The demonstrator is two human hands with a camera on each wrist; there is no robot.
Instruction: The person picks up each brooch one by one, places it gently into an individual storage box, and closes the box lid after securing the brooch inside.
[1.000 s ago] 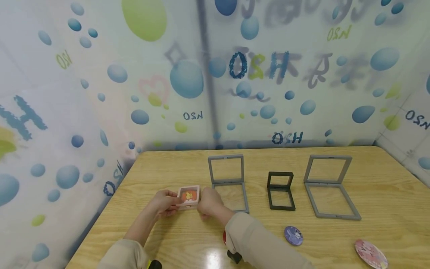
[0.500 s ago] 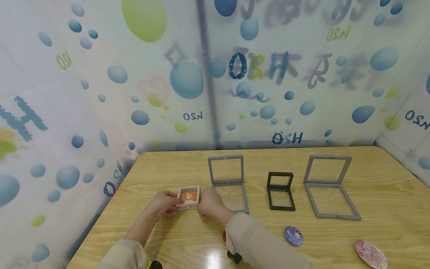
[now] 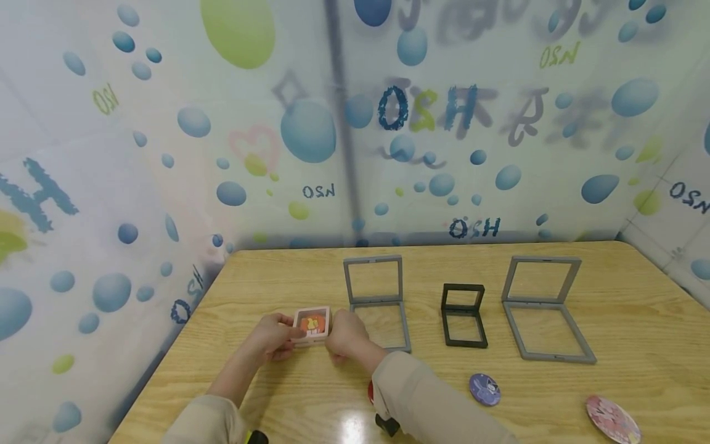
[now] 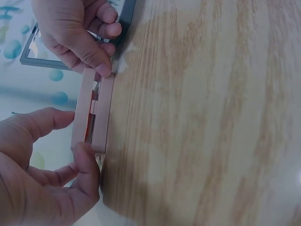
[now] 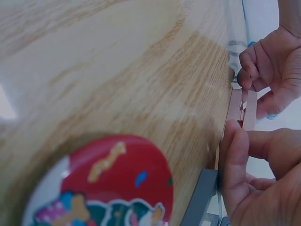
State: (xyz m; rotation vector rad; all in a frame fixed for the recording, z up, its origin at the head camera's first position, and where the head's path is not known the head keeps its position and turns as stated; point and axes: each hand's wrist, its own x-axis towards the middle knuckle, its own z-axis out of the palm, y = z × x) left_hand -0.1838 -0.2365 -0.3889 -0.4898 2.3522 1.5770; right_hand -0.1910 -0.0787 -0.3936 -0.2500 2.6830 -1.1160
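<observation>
A small pink display frame (image 3: 302, 342) lies at the table's left middle, with an orange badge with a yellow figure (image 3: 312, 324) behind its clear window. My left hand (image 3: 272, 338) pinches its left side between thumb and fingers. On the opposite side, my right hand (image 3: 348, 336) holds the frame's right end with curled fingers. Seen edge-on in the left wrist view, the frame (image 4: 81, 115) has two halves with a narrow gap between them, and an orange edge shows inside. In the right wrist view, my right thumb and fingertips (image 5: 237, 141) are at the near end.
Two grey frames (image 3: 407, 330) (image 3: 516, 333) and a black frame (image 3: 445, 330) stand unfolded to the right. A purple badge (image 3: 485, 389) and a pink badge (image 3: 612, 419) lie in front. A red badge (image 5: 122, 165) sits beneath my right sleeve.
My left fingers have shifted slightly on the pink frame, and its front edge has tilted a little. The right hand stays almost still; the other frames and badges have not moved.
</observation>
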